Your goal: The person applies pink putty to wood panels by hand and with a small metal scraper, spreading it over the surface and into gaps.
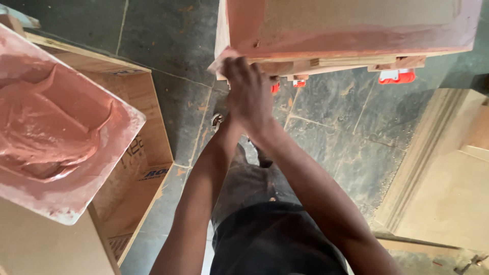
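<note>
A wooden panel (pixel 356 25), smeared with pinkish-red filler, lies across the top of the view. My right hand (pixel 248 91) presses on its near left corner. The fingers are closed over a small pink-stained sheet (pixel 220 58), possibly sandpaper, that sticks out at the corner. My left arm reaches up beside it. My left hand (pixel 226 125) is almost wholly hidden under the right wrist, so I cannot tell its grip. My dark trousers fill the lower middle.
A flat board (pixel 109 153) heaped with wet pink filler sits at the left, above an open cardboard box (pixel 147 117). Red clamp handles (pixel 397 76) hang under the panel. A moulded wooden panel (pixel 448 183) lies at the right on the dusty dark tile floor (pixel 331 127).
</note>
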The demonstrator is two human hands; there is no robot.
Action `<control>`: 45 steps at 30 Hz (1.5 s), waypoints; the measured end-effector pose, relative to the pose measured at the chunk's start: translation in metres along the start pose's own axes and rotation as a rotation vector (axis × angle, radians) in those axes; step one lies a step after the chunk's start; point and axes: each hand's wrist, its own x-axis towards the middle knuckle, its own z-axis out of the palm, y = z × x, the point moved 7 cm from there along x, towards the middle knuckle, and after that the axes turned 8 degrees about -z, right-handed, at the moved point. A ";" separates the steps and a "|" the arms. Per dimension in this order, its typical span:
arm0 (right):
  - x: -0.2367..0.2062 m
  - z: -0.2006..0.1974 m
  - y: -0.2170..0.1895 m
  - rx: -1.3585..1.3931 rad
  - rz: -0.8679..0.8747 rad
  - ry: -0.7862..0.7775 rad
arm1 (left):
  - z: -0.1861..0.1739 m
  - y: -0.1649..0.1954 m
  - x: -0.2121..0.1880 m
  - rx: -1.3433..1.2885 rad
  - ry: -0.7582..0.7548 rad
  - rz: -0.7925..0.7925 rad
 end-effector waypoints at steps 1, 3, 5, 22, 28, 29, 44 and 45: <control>-0.004 -0.004 -0.013 -0.081 -0.075 0.040 | -0.001 -0.001 -0.001 0.001 0.002 0.005; -0.011 -0.015 -0.012 -0.090 -0.127 0.057 | 0.001 -0.002 -0.001 0.006 -0.003 0.007; -0.024 -0.046 0.029 -0.001 -0.130 0.125 | 0.004 -0.003 0.002 0.013 -0.010 0.002; -0.005 -0.005 -0.002 -0.015 -0.050 -0.088 | 0.001 -0.005 0.010 0.029 -0.012 -0.008; -0.028 -0.116 0.160 -0.060 -0.043 0.265 | 0.004 -0.008 0.012 0.108 -0.062 -0.042; -0.041 -0.115 0.214 -0.039 0.392 0.092 | 0.006 -0.008 0.012 0.108 -0.086 -0.027; 0.037 -0.002 -0.004 0.029 0.156 -0.145 | -0.006 0.018 -0.022 0.262 0.158 0.266; 0.034 -0.003 -0.012 0.058 0.122 -0.159 | -0.007 0.017 -0.026 0.315 0.206 0.322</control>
